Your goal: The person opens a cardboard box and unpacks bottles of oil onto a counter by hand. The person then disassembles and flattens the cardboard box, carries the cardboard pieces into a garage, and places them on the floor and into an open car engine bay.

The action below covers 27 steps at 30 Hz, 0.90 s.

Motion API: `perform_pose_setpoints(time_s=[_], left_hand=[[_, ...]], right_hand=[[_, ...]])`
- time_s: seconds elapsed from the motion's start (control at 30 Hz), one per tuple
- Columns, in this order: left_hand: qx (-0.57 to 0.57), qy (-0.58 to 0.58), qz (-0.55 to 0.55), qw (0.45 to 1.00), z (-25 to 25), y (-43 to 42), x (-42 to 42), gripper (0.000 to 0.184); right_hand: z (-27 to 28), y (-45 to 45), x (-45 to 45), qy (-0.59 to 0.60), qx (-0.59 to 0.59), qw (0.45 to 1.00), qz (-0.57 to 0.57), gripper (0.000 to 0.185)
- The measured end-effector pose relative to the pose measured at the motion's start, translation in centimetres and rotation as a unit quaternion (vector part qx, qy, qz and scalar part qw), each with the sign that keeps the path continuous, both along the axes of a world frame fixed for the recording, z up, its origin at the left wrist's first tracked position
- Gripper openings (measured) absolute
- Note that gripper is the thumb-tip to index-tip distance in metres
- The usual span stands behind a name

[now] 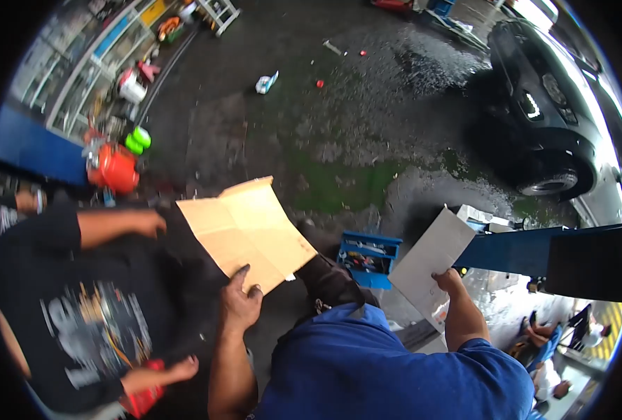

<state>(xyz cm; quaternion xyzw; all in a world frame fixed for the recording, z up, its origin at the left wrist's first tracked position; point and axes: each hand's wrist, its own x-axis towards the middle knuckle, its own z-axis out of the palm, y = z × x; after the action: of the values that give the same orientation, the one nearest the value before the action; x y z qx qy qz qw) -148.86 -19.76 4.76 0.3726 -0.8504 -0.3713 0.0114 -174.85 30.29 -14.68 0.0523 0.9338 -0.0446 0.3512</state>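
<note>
My left hand (241,306) grips the lower edge of a tan cardboard sheet (244,227), with the thumb and a finger showing on its near face. The sheet is creased, partly unfolded and stained dark near its right corner. On the other side, my right hand (449,280) pinches the edge of a flat grey cardboard piece (433,248), held at a slant. Between the two sheets, a blue toolbox (369,259) stands open with several tools inside. The fingers behind each sheet are hidden.
A co-worker in a black T-shirt (108,308) stands close on the left. A blue lift post (514,255) and a dark car (556,119) are at the right. Shelves (80,91) and a red container (113,168) line the left. The floor (423,105) looks wet.
</note>
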Motion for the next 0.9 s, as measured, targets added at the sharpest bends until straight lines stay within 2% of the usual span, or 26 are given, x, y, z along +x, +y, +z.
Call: perform_pose_setpoints(time_s=[0.07, 0.1, 0.13, 0.17, 0.2, 0.27, 0.33, 0.4, 0.47, 0.5, 0.6, 0.67, 0.73, 0.8, 0.9], left_hand=[[0.007, -0.029, -0.021, 0.999, -3.1, -4.2, -3.6, 0.046], [-0.016, -0.091, -0.033, 0.995, -0.9, -5.4, -7.2, 0.047], [0.012, -0.049, -0.041, 0.998, -0.9, -6.9, -9.8, 0.046], [0.007, -0.056, -0.057, 0.997, -0.8, -8.4, -12.7, 0.046], [0.004, -0.064, -0.077, 0.995, -0.6, -10.0, -15.4, 0.047], [-0.043, 0.012, -0.144, 0.989, -6.1, -14.3, -19.1, 0.045], [-0.037, 0.086, -0.161, 0.982, -10.0, -17.7, -23.4, 0.043], [0.113, 0.095, -0.088, 0.985, -4.1, -16.9, -29.2, 0.037], [0.223, 0.105, -0.053, 0.968, -7.1, -18.9, -33.3, 0.033], [0.227, 0.114, -0.053, 0.966, -8.1, -19.6, -35.5, 0.031], [0.244, 0.118, -0.1, 0.957, -9.3, -22.1, -42.7, 0.034], [0.225, 0.109, -0.128, 0.96, -9.4, -24.0, -47.7, 0.034], [0.272, 0.159, -0.135, 0.94, -10.1, -26.2, -53.3, 0.033], [0.281, 0.191, -0.158, 0.927, -10.8, -28.4, -60.1, 0.032], [0.302, 0.179, -0.185, 0.918, -12.0, -31.1, -71.2, 0.029]], right_hand=[[-0.5, -3.3, -1.6, -0.009, 0.008, 1.0, -0.028, 0.06], [-1.1, -4.6, -2.6, -0.017, 0.011, 0.999, -0.048, 0.06], [-1.7, -5.4, -4.1, -0.023, 0.014, 0.997, -0.068, 0.061], [-3.1, -5.7, -5.4, 0.003, -0.018, 0.999, -0.042, 0.062], [-2.1, -7.4, -6.6, 0.011, -0.024, 0.998, -0.062, 0.062], [4.8, -12.9, -10.0, -0.023, 0.045, 0.992, -0.118, 0.063], [6.2, -14.4, -12.9, -0.001, 0.063, 0.991, -0.116, 0.06], [10.4, -17.2, -16.3, 0.021, 0.051, 0.993, -0.104, 0.056], [13.5, -19.6, -19.9, 0.042, 0.054, 0.991, -0.114, 0.054], [14.4, -20.5, -21.7, 0.049, 0.058, 0.992, -0.105, 0.052], [14.9, -22.6, -26.8, 0.131, 0.054, 0.984, -0.107, 0.049], [14.5, -24.0, -30.1, 0.142, 0.042, 0.982, -0.116, 0.052], [14.4, -25.8, -33.9, 0.187, 0.059, 0.974, -0.113, 0.049], [12.5, -26.8, -38.0, 0.216, 0.037, 0.968, -0.121, 0.045], [8.9, -28.6, -43.9, 0.221, 0.032, 0.959, -0.173, 0.045]])
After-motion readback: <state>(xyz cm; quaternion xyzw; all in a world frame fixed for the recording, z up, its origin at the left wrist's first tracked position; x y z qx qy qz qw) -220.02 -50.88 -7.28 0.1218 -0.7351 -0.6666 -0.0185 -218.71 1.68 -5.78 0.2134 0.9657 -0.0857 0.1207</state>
